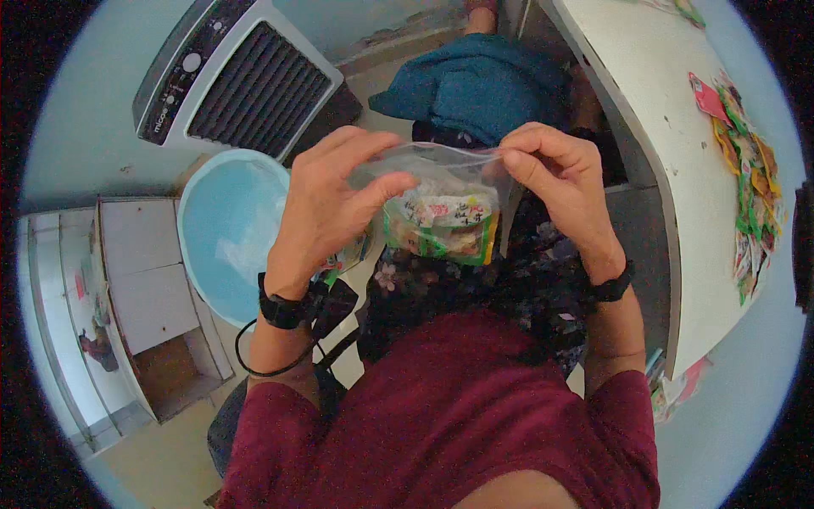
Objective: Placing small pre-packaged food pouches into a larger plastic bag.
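A clear zip-top plastic bag (445,164) hangs upright above the lap, with several printed food packets (445,223) in green, white and yellow inside it. My left hand (343,191) holds the bag at its upper left, the thumb lying over the clear front and the fingers at the rim. At the upper right corner, my right hand (559,172) pinches the bag's edge between thumb and fingers. The bag's top edge is stretched between both hands; whether its seal is closed, I cannot tell.
A light blue basin (216,210) with clear plastic in it stands at the left, below an air cooler (254,89). Colourful packets (750,184) lie on the white table (642,95) at the right. A low cabinet (152,280) is at far left. Another person's teal-clothed body (477,83) is ahead.
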Action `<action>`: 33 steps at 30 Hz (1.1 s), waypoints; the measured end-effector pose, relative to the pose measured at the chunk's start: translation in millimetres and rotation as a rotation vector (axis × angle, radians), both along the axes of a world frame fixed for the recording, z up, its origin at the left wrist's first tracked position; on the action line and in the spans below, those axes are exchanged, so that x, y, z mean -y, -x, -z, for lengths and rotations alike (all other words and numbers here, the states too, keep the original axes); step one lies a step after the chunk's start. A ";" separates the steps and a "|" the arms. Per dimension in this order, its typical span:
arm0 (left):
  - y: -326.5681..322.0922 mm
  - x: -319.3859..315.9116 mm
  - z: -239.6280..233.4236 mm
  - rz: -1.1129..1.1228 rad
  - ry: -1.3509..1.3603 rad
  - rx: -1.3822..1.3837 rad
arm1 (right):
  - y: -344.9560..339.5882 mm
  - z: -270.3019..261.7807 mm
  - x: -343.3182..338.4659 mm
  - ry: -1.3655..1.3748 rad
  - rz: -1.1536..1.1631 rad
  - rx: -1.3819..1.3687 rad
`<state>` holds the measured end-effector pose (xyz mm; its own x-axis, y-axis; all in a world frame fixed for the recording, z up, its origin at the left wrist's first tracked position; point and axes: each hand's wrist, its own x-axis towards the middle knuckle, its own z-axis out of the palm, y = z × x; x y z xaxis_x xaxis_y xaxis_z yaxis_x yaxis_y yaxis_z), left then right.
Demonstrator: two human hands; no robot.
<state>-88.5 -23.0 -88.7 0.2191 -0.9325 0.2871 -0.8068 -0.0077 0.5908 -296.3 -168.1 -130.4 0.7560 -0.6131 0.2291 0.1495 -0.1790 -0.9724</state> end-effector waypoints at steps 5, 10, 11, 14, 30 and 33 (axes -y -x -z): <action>7.8 10.7 1.7 -0.007 -0.045 0.058 | 2.9 4.1 7.2 -0.078 -0.010 0.048; 14.4 3.8 -7.2 0.015 -0.007 -0.058 | 8.2 4.4 2.8 0.031 0.051 0.079; 14.6 0.2 -10.3 0.011 -0.030 -0.098 | 9.6 2.6 -1.9 -0.016 0.057 0.070; 17.5 -12.4 -23.0 -0.007 -0.050 -0.130 | 9.8 -4.9 -8.6 -0.001 0.079 0.071; 18.0 -70.0 -33.0 0.145 0.036 -0.226 | 17.4 -25.5 -69.6 -0.104 0.131 0.090; 14.6 -74.3 -31.5 0.159 0.103 -0.174 | 21.7 -29.2 -78.7 0.003 0.170 0.018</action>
